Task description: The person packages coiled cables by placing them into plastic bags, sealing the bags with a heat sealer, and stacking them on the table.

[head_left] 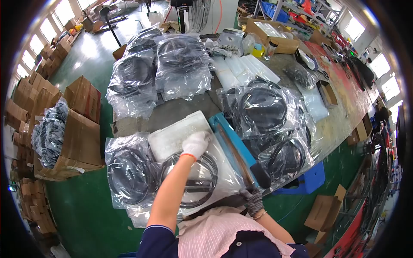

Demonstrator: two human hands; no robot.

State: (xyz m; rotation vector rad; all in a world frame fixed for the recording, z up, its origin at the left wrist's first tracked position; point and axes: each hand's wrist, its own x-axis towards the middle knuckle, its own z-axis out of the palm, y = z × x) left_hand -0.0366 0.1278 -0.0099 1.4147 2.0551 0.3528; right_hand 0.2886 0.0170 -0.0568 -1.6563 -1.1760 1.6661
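- Clear film makes up the bag [228,174] in front of the person; a black coil [200,188] shows through it, on the near side of the desk [337,120].
- Left hand [195,145], in a white glove with an orange cuff, rests over the white slab [170,133], just beyond the coil. Its grip looks curled in, fingers together; whether film is pinched in it, I cannot tell.
- Right hand [253,201], in a grey striped glove, is at the near end of the blue sealer [239,144], close to its black end [260,175]. Its fingers bend down and partly out of sight, so I cannot tell whether its grip is clamped on anything.
- Film from the bag reaches across to the sealer's left side; whether any of it lies between the sealer's bars is too unclear to say.
- Done, as far as one can judge: coils are bagged in the left pile [129,176], the two far piles [133,75] [183,58] and the right pile [263,105]. Whether each bag is sealed is too small to see.
- Left, by the same judgement: the bag in front seems not yet finished, since no seal line shows on it. Pale flat sleeves [251,69] at the far side look unused.
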